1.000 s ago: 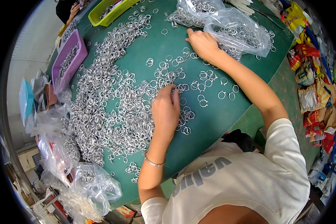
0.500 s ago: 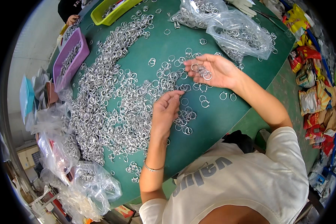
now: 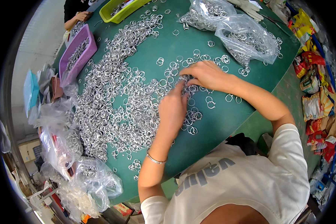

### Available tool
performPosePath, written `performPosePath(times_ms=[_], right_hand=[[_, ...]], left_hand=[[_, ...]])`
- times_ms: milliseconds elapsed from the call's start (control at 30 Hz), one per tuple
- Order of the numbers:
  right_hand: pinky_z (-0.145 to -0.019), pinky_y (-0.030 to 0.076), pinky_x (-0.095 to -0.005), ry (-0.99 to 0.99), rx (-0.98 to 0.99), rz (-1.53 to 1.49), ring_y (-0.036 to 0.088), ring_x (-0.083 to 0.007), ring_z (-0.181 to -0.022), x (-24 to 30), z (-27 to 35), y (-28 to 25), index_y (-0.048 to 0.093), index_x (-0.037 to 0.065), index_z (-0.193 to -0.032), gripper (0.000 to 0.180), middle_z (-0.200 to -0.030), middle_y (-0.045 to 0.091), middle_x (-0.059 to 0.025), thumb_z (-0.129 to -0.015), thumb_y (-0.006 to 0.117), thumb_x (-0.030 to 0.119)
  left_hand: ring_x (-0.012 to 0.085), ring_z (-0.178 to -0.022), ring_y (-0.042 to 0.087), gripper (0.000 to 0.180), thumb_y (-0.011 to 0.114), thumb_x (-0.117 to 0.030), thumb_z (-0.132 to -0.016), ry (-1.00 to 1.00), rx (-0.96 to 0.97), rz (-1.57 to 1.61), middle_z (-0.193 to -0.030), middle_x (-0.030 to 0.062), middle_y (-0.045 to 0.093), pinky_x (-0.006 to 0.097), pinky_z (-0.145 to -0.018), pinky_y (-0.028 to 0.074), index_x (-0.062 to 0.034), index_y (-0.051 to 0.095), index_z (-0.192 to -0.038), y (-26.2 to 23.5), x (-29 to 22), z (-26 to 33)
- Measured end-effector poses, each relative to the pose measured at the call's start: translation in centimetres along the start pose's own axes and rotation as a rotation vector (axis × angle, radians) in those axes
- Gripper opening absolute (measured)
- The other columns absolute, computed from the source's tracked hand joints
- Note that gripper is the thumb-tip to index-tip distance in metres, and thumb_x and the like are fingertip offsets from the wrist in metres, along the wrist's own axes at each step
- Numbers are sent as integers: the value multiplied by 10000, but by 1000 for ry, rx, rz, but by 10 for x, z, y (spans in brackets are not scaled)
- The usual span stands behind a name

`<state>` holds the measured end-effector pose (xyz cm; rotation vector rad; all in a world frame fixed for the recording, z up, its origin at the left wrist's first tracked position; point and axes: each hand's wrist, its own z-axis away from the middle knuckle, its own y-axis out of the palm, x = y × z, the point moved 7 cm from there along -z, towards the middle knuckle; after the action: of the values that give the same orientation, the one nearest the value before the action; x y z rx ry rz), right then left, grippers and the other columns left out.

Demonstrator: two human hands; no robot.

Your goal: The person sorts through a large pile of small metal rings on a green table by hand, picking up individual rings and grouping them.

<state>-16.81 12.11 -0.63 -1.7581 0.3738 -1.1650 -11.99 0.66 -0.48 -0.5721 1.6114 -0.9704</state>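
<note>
Rings [image 3: 138, 115]: silvery metal, heaped and strewn over the green table [image 3: 222, 115]; densest left of the hands, with a small cluster between the two
Left hand [image 3: 173, 108]: back upward at the heap's right edge; fingers stretched forward, thumb slightly apart; blurred, so whether it grips a ring I cannot tell
Right hand [image 3: 205, 74]: beyond and right of the left; fingers bent, thumb tip among the rings; how tightly closed, and on what, I cannot tell
Bracelet [image 3: 155, 160]: on the left wrist
Bags [image 3: 246, 37]: clear, with rings inside; beyond the right hand
Trays: purple tray [image 3: 87, 56] and yellow-green tray [image 3: 127, 12], far left, both holding metal parts
Co-worker: a hand [image 3: 83, 15] beyond the purple tray
</note>
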Motion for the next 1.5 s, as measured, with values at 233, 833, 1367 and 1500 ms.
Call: performPosePath(times_ms=[233,833,1367,1500], right_hand=[[-624,466,-424,150,236,114,604,-316,-704,-24,22,-25,608,80,-858,200,-705,621,-121,-718,676,206],[-567,449,-412,157,-98,262,587,-326,-646,-18,11,-44,618,72,-783,61,-666,608,-128,-743,618,117],[-548,459,-429,345,-251,408,583,-342,-620,-37,26,-60,601,54,-827,96,-648,593,-166,-777,585,134],[-565,468,-417,113,-216,172,595,-325,-649,-10,19,-42,630,84,-902,152,-704,616,-143,-762,620,141]], left_hand=[[329,-596,577,291,592,-79,-799,14,86,119,-715,183,603,391,-532,431,-96,597,-1089,-7,-12,26],[298,-626,592,151,617,-116,-793,35,-47,28,-784,136,609,375,-546,454,-16,609,-906,-7,-6,15],[83,-510,436,79,613,-57,-803,-149,57,424,-598,13,486,237,-464,352,10,589,-838,-1,11,25],[18,-532,401,92,570,-85,-861,-424,176,919,-637,-71,491,176,-461,307,2,595,-872,14,29,29]])
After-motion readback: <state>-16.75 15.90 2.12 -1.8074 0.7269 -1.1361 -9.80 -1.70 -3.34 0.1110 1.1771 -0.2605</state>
